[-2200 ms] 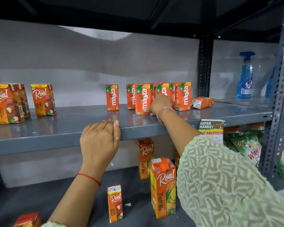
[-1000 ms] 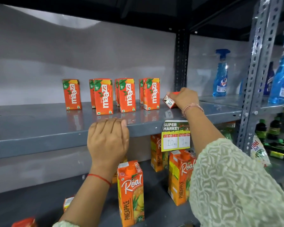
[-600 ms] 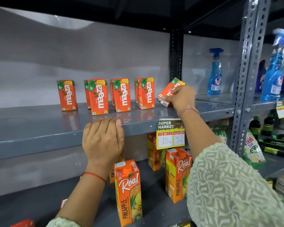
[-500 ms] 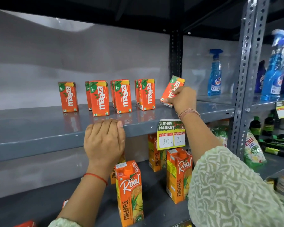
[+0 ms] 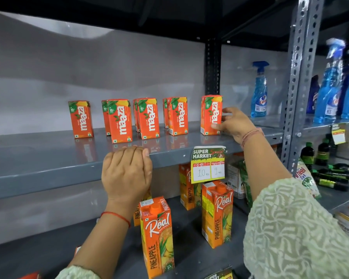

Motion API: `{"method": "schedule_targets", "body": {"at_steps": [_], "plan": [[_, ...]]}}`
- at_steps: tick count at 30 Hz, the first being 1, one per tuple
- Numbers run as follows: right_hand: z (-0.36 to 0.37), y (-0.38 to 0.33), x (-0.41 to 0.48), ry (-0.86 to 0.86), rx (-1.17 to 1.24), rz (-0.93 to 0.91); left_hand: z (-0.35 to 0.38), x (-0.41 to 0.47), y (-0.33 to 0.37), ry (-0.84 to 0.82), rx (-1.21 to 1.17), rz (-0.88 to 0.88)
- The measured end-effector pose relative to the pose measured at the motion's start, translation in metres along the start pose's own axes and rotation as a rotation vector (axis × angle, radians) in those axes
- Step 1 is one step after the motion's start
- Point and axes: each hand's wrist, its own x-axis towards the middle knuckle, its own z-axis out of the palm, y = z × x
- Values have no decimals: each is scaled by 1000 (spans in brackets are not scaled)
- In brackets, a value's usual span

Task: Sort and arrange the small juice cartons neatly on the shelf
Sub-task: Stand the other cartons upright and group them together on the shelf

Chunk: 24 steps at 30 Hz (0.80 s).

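Right arm is wearing a pale green sleeve (image 5: 298, 228) with white leaf pattern, thread bracelet (image 5: 250, 135) at wrist. Left wrist is wearing thin red thread (image 5: 117, 216).

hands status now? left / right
Left hand: closed over the shelf edge, holding no carton.
Right hand: open, fingertips on the upright rightmost carton.
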Motion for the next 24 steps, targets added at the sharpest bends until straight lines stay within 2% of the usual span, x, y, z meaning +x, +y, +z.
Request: {"method": "schedule_targets", "body": {"at_steps": [3,7,10,16,21,24], "plan": [[2,0,5,-31,-85,17,-2,1,1,-38,-3,-11],[3,-3,-9,58,-114,-4,-10,1,-1,-132,-24,24],[7,-7,-27,75,-23,-32,-22,3,-11,-170,-26,91],[59,-43,-71,-145,85,-134,-48,-1,-79,-122,85,121],[142,-73,-97,-275,-10,-242,-70,-8,-139,-130,182,-4],[182,-89,-109,-308,-120,-281,-79,-9,-159,-119,206,28]]}}
